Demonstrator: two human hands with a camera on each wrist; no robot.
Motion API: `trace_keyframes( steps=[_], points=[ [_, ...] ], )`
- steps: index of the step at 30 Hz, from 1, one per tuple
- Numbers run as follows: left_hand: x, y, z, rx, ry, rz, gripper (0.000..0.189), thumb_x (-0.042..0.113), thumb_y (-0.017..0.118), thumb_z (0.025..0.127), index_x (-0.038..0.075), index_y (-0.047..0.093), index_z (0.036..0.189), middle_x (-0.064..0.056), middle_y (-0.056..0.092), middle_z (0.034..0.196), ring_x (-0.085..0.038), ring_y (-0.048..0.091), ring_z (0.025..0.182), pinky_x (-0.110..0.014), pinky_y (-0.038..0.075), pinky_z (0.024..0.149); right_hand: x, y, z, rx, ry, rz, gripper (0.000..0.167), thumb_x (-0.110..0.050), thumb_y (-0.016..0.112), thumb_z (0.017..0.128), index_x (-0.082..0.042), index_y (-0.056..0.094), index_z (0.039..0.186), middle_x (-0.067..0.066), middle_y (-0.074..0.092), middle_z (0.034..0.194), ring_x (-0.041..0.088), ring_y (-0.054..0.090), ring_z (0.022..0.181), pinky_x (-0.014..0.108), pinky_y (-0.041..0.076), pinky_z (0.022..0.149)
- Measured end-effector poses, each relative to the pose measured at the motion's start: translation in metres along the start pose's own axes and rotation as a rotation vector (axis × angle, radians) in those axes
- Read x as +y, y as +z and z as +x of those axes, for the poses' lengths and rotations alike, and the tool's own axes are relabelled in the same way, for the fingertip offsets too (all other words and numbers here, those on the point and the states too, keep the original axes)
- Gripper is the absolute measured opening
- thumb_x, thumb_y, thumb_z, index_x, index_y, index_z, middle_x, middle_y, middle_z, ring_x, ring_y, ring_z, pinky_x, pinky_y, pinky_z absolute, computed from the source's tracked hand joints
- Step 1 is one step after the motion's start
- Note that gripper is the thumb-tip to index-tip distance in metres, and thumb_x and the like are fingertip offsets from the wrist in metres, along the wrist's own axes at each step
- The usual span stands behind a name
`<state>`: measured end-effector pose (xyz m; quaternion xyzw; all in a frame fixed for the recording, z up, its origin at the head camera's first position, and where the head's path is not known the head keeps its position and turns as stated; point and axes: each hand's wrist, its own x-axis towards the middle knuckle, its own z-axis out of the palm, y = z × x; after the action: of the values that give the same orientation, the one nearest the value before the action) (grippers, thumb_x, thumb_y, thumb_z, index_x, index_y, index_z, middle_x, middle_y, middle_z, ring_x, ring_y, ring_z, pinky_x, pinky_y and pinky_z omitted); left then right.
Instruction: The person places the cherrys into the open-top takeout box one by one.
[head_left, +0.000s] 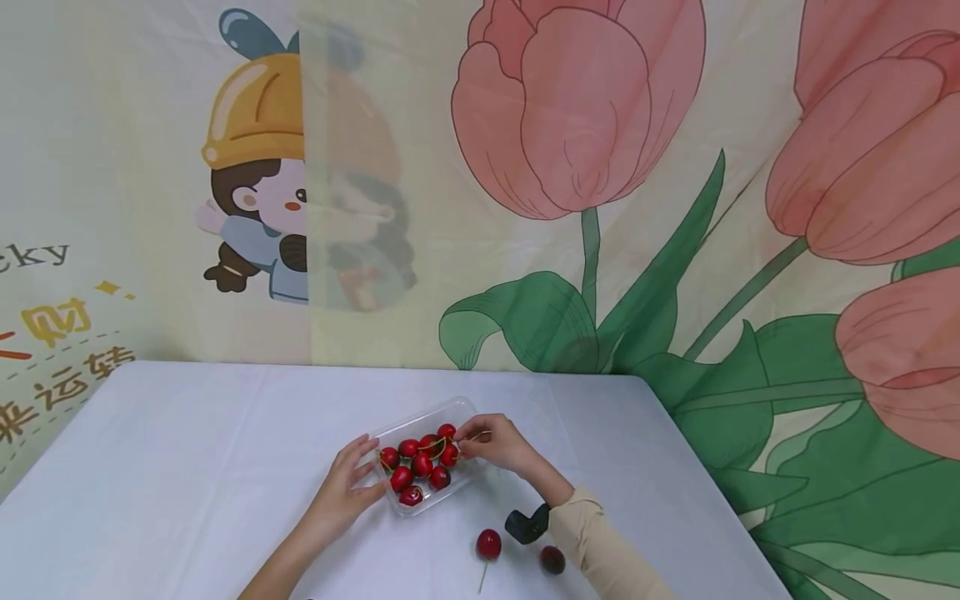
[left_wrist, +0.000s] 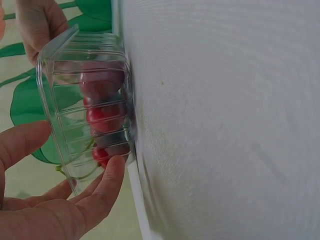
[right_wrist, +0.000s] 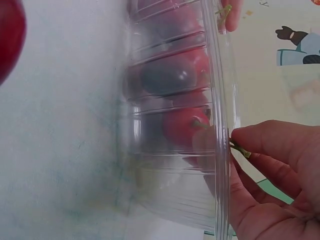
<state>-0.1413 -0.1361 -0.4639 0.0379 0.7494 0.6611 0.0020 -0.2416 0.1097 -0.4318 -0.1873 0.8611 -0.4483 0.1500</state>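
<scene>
A clear plastic box point(head_left: 457, 492) holding several red cherries point(head_left: 422, 464) with green stems sits on the white table. My left hand point(head_left: 345, 487) grips its left end, thumb and fingers spread about the corner; in the left wrist view the fingertips point(left_wrist: 116, 167) touch the ribbed wall. Over the right end, my right hand point(head_left: 498, 442) pinches a green cherry stem point(right_wrist: 241, 148) between thumb and forefinger at the rim. The lower part of that stem is partly hidden by the hand and wall.
Outside the box, a cherry with its stem point(head_left: 488, 544) and a darker cherry point(head_left: 552, 560) lie near the right forearm. A black device point(head_left: 527, 523) shows beside the right wrist. Behind the white-covered table point(head_left: 225, 467) hangs a printed tulip curtain point(head_left: 585, 117).
</scene>
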Motion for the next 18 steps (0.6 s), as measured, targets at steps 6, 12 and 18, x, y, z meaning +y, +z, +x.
trace_keyframes(
  steps=[6, 12, 18],
  points=[
    [0.000, 0.000, 0.000, 0.000, 0.006, -0.002, 0.065, -0.008, 0.067, 0.084, -0.014, 0.035, 0.141, -0.032, 0.019, 0.151, -0.055, 0.040, 0.129, -0.045, 0.052, 0.096, -0.001, -0.001, -0.001, -0.004, 0.029, -0.032, 0.012, -0.005, 0.066, 0.091, 0.000, 0.069, 0.101, 0.010, 0.068, 0.099, 0.018, 0.068, 0.079, 0.038, 0.061, 0.078],
    [0.001, 0.000, 0.000, 0.006, 0.011, -0.009, 0.067, -0.009, 0.067, 0.084, -0.015, 0.033, 0.141, -0.033, 0.022, 0.149, -0.055, 0.041, 0.128, -0.046, 0.052, 0.096, -0.003, -0.008, -0.005, -0.029, 0.047, -0.021, 0.016, -0.010, 0.065, 0.093, 0.001, 0.067, 0.105, 0.011, 0.067, 0.103, 0.021, 0.070, 0.081, 0.038, 0.061, 0.079],
    [0.000, 0.001, 0.001, 0.008, -0.008, -0.004, 0.067, -0.008, 0.067, 0.084, -0.014, 0.033, 0.141, -0.032, 0.021, 0.150, -0.054, 0.040, 0.129, -0.046, 0.052, 0.096, -0.005, -0.017, -0.010, -0.063, 0.056, -0.008, 0.020, -0.012, 0.065, 0.093, 0.001, 0.066, 0.108, 0.010, 0.067, 0.105, 0.026, 0.071, 0.085, 0.038, 0.061, 0.081]
  ],
)
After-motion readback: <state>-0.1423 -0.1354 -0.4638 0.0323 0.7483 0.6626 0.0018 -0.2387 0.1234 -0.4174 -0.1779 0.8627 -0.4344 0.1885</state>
